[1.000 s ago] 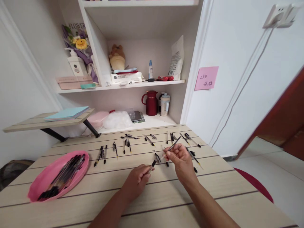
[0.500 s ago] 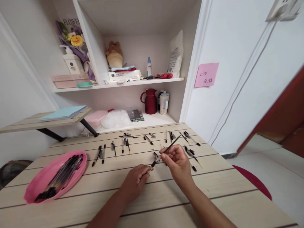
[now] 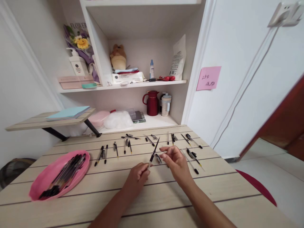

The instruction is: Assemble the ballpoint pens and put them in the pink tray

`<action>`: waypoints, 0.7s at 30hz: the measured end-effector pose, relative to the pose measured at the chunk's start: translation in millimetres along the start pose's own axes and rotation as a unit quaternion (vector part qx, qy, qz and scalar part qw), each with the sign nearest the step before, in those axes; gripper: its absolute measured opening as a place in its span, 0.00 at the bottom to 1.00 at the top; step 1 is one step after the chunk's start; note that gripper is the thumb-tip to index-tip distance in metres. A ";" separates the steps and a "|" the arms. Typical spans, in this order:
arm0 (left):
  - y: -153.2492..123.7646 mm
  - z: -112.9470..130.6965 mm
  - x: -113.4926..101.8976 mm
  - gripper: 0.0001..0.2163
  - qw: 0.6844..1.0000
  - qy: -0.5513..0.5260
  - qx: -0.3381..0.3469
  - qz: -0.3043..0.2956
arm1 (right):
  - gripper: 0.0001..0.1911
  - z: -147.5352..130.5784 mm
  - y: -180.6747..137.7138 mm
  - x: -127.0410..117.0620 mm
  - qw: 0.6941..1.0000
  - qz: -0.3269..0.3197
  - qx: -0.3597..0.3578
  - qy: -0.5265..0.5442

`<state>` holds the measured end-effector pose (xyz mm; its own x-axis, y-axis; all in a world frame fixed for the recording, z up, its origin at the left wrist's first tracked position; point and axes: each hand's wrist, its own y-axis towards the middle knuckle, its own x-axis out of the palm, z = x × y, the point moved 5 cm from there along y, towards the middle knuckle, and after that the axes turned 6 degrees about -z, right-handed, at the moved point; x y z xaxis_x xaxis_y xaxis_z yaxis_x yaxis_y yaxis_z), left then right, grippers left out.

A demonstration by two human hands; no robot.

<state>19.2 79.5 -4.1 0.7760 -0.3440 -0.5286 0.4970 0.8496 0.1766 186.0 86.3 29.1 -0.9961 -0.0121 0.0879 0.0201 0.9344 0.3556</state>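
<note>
My left hand (image 3: 137, 175) is closed round the lower end of a clear pen barrel with a black grip. A dark refill (image 3: 156, 146) stands up out of the top of this pen (image 3: 151, 157), pointing away from me. Just right of it, my right hand (image 3: 175, 161) is raised with thumb and forefinger apart and nothing seen between them. A black pen cap (image 3: 158, 158) lies on the table between the hands. Around it are sets of pen parts, among them a barrel with a black end (image 3: 193, 164) and a cap with a yellow-tipped refill (image 3: 193, 155).
At the left, a pink oval basket (image 3: 83, 180) holds several pens (image 3: 65, 174). More pen parts (image 3: 102, 155) lie in groups along the far side of the table (image 3: 154, 202). Behind stand a low wooden stand (image 3: 28, 122) and a shelf with a red jug (image 3: 152, 103).
My right hand has let go of the dark refill, which now stands upright in the pen in my left hand. The view has shifted slightly.
</note>
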 end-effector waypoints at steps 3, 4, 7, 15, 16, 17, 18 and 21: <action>1.3 -14.4 -0.7 0.15 0.995 -0.091 -0.036 0.021 | 0.12 1.6 5.2 -2.1 0.999 0.024 0.030 0.013; 1.7 -18.5 -0.6 0.15 0.992 -0.116 -0.044 0.028 | 0.12 1.0 7.4 -1.0 0.999 0.019 0.035 0.006; 2.8 -27.1 1.4 0.16 0.982 -0.175 -0.060 0.041 | 0.11 -0.9 18.1 4.3 0.999 -0.020 0.035 -0.034; 6.2 -37.2 -5.1 0.17 0.935 -0.334 -0.076 0.087 | 0.07 24.9 67.3 6.5 0.863 -0.129 0.040 -0.487; 6.7 -37.9 -6.7 0.17 0.931 -0.346 -0.075 0.091 | 0.08 32.2 70.6 9.5 0.824 -0.147 0.050 -0.545; 7.0 -38.7 -8.0 0.17 0.927 -0.354 -0.076 0.092 | 0.09 39.4 72.8 13.2 0.792 -0.162 0.058 -0.586; 7.2 -39.4 -9.0 0.18 0.925 -0.360 -0.079 0.093 | 0.09 45.7 74.3 17.4 0.773 -0.170 0.063 -0.608; 7.7 -41.1 -10.0 0.21 0.921 -0.368 -0.090 0.094 | 0.08 60.9 75.4 30.3 0.756 -0.181 0.070 -0.625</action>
<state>-0.7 105.9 -31.5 0.9274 -0.3063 0.2148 0.3068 0.9512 0.0321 152.1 178.0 1.9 -0.2399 -0.0119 -0.9707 -0.1947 0.9802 0.0361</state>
